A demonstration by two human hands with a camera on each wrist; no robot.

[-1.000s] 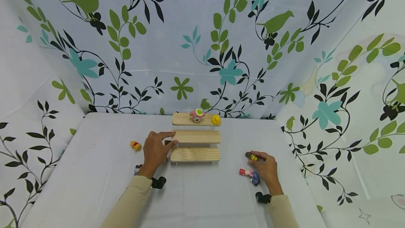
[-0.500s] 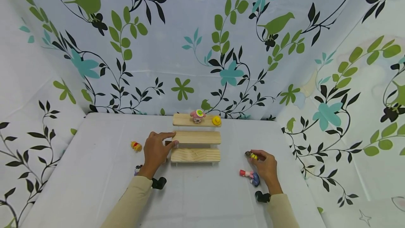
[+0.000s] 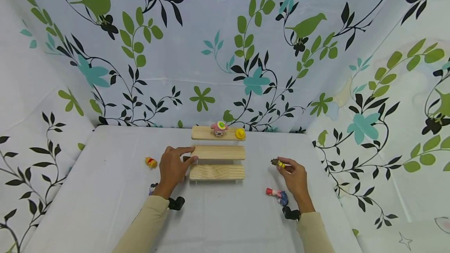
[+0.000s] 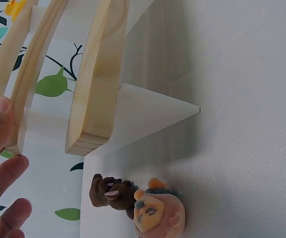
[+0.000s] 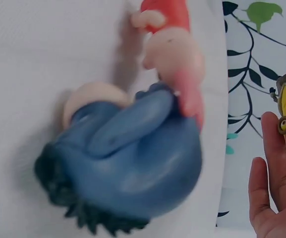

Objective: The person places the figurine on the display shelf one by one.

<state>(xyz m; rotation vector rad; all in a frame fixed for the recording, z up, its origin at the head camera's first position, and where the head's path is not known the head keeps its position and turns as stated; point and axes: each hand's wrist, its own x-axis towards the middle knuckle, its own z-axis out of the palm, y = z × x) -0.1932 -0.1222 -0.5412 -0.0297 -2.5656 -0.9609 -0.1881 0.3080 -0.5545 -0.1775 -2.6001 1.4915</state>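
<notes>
1. Nearest the camera, by the right wrist, a blue and pink figurine (image 3: pixel 280 195) lies on the white table (image 3: pixel 88 190); a low forearm could knock or roll it.
2. Just beyond it, the right hand (image 3: pixel 294 177) pinches a small yellow figurine (image 3: pixel 279 163) at its fingertips, lifted off the table to the right of the stand (the grip looks light). It covers little of the toy, so it could twist or drop.
3. At mid-table, the left hand (image 3: pixel 173 166) curls thumb and forefinger round the left end of the wooden stepped stand (image 3: pixel 218 152). If that hold slackens, a bump may shift the stand.
4. On the top step, a pink figurine (image 3: pixel 219 127) and a yellow duck (image 3: pixel 240 133) could topple if the stand is jolted.
5. Hard to make out: a dark figurine (image 4: pixel 110 192) and an orange one (image 4: pixel 158 215) beside the stand are cut off in the left wrist view, and the right wrist view is blurred.
</notes>
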